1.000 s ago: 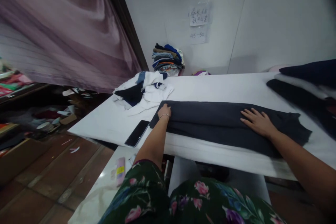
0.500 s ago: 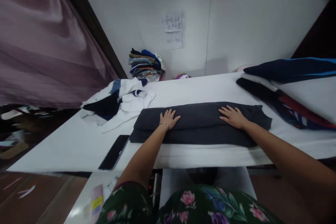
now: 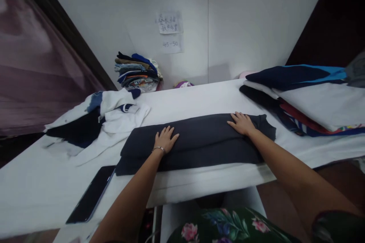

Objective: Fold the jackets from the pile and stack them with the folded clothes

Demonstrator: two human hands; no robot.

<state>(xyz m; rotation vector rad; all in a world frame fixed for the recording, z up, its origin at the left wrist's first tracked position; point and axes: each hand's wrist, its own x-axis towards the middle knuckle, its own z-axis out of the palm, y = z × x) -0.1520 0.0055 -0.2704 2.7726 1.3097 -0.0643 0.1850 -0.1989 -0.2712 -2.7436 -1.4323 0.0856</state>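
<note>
A dark grey garment (image 3: 199, 146), folded into a long strip, lies flat across the white-covered table (image 3: 182, 102). My left hand (image 3: 165, 139) rests palm down on its left part, fingers spread; a bracelet circles that wrist. On the garment's right part, near its far edge, my right hand (image 3: 242, 123) lies flat with the fingers stretched out. Neither hand grips the cloth. The garment's right end is uneven. Just left of its near corner is a black-screened phone (image 3: 91, 194).
White and dark clothes (image 3: 114, 114) lie crumpled at the left. Folded clothes (image 3: 302, 95) are piled at the right. Against the wall stands another stack of folded clothes (image 3: 138, 72), with handwritten paper signs (image 3: 171, 30) above. A mauve curtain (image 3: 34, 57) hangs at left.
The camera view has turned to the right, showing more of the right-hand pile. Both hands stay flat on the dark garment, in nearly the same places.
</note>
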